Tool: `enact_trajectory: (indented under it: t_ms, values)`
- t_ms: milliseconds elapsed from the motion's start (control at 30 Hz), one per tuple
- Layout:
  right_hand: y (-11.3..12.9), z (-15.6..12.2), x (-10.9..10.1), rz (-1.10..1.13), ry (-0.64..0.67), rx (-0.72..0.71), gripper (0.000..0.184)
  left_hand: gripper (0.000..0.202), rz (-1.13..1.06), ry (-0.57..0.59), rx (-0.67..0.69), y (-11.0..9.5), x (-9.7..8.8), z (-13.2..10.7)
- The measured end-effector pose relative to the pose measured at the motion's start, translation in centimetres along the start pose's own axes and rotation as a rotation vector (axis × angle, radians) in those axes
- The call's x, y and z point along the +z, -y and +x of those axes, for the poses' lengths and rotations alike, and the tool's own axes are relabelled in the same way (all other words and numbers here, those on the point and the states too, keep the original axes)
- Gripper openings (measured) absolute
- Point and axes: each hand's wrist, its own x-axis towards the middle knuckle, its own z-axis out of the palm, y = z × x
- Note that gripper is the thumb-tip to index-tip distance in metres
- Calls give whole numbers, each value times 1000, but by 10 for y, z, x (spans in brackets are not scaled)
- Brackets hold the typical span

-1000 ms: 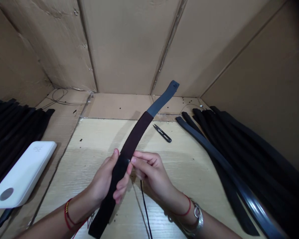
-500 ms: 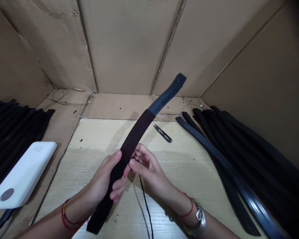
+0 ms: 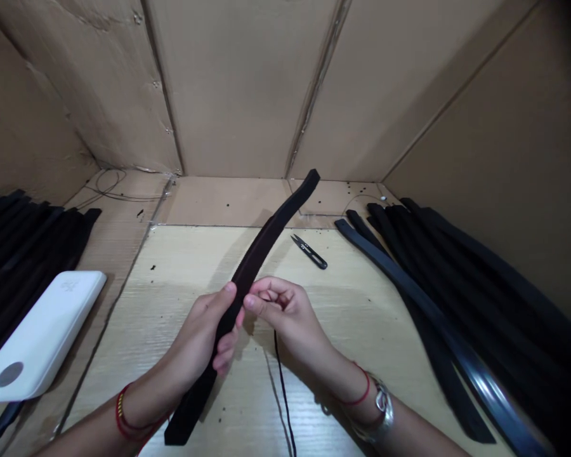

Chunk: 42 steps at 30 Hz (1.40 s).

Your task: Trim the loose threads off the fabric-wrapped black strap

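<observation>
My left hand [image 3: 214,324] is wrapped round a long, curved dark strap-like strip [image 3: 259,244], thumb on top and fingers underneath. The strip slants from the lower left up to its narrower far end. Close against its right edge, my right hand [image 3: 285,311] is closed in a pinch, thumb and forefinger together. A thin black cord [image 3: 282,381] hangs below this hand and runs down to the bottom of the view; what the fingertips pinch is too small to make out surely, but the cord leads up to them.
Thread snips [image 3: 309,251] lie on the pale board [image 3: 352,304] past my hands. Several dark strips [image 3: 438,273] are piled at the right, one with a shiny face. More dark strips [image 3: 28,247] lie at the left behind a white power bank [image 3: 47,333]. Cardboard walls [image 3: 238,89] enclose the back and sides.
The strip has turned about its length, so its bluish-grey far end now looks black and sits lower and further left. My right hand has shifted slightly right, still pinching.
</observation>
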Motion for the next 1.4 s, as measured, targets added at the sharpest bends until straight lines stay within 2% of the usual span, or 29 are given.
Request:
enact_trajectory:
  t_ms: [100,233,533,633,700,767,867,1000,1100,1167,1267,1400]
  values:
    - [-2,-1,2,112,-22,2,21,65,-29,-7,-15,1,2,-1]
    - [-3,-4,5,251,-32,81,19,68,-57,-3,8,2,3,0]
    - [-9,-6,6,318,-66,149,25,67,-60,26,54,5,2,0]
    - [-9,-6,4,258,47,140,27,67,-84,121,16,7,-1,-1]
    - [-6,-8,3,113,99,53,33,70,-85,193,-25,5,-3,-2]
    - [-2,-10,5,-10,97,-39,38,72,-31,212,-21,0,-5,-4]
    - [4,-13,8,6,51,-104,32,64,108,163,38,-11,-5,-7]
    - [4,-9,7,4,-87,-125,30,44,195,101,100,-20,-4,-8]
    - [1,-5,2,-29,-85,-88,27,41,118,7,59,-19,-3,-8]
    - [-1,-4,1,0,-34,-35,28,39,-4,4,-4,-17,-3,-9]
    - [-2,-5,1,89,22,17,26,38,-179,115,-102,-15,-6,-11]
    - [-1,-7,3,100,30,-34,27,38,-349,383,-190,-12,-11,-9]
